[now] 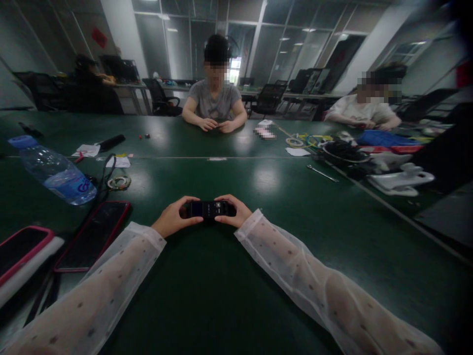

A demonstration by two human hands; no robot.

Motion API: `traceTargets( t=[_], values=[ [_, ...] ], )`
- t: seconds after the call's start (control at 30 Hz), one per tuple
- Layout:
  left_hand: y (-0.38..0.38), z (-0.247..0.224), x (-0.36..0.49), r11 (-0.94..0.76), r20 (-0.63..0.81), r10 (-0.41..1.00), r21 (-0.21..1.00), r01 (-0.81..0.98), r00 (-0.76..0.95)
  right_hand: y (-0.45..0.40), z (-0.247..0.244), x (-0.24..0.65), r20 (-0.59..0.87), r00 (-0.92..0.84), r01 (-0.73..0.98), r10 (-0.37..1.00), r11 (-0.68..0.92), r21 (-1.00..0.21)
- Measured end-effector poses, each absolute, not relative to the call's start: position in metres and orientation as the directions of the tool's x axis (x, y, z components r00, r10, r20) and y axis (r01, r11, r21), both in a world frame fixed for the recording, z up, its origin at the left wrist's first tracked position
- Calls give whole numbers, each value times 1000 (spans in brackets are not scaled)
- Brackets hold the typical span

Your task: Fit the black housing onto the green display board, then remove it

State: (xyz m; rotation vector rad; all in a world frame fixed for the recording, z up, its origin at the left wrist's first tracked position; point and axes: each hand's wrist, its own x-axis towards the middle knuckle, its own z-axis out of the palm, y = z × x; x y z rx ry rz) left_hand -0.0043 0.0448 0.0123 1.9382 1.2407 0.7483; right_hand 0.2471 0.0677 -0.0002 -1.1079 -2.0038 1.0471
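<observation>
Both my hands hold a small black oblong device [209,210] with a dark screen on its left part and small white markings toward its right; its exact kind cannot be made out. My left hand [179,214] grips the left end, thumb along the near edge and fingers at the far side. At the other end, my right hand [232,211] closes round it in the same way. The device is low over the green table [207,286], and whether it rests on the surface cannot be told. Sheer dotted sleeves cover both my forearms.
Left of my arms are a red-edged phone [94,236], another pink-cased phone [24,251] and a tilted water bottle [55,172]. A wrench [322,173], cables [301,141] and a white plastic piece [401,178] lie right. People sit across the table [214,101] and far right [364,106].
</observation>
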Motion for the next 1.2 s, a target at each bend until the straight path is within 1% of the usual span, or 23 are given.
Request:
traceTargets(
  t=[0.23, 0.63, 0.9, 1.2],
  values=[
    [44, 14, -4, -285, 87, 926, 800, 528, 368, 68, 1, 248, 101, -459, 400, 883, 306, -864],
    [44, 17, -4, -292, 76, 920, 787, 544, 384, 64, 8, 247, 103, -457, 405, 883, 310, -860],
    [44, 15, -4, -295, 90, 924, 784, 546, 371, 65, 6, 247, 135, -448, 400, 884, 333, -854],
    [44, 17, -3, -294, 87, 924, 785, 545, 373, 64, 6, 247, 122, -440, 399, 890, 315, -861]
  ],
)
